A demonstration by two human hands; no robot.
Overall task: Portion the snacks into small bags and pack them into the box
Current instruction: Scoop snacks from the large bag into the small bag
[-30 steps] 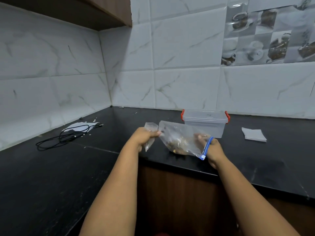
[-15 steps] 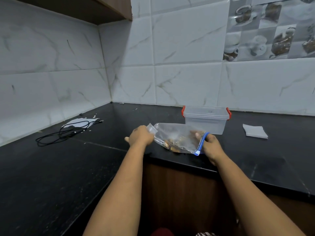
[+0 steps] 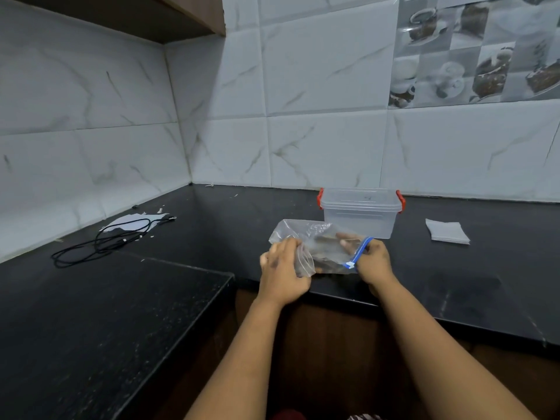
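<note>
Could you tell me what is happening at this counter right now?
A person is handling a clear zip bag of brown snacks at the front edge of the black counter. The right hand grips the bag's blue zip end, and the left hand holds a small clear bag beside it. A lidded plastic box with red clips stands just behind, and a stack of small bags lies to its right.

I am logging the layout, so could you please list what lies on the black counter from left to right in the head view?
Tangled black cable → clear zip bag with blue slider → stack of folded white paper.
</note>
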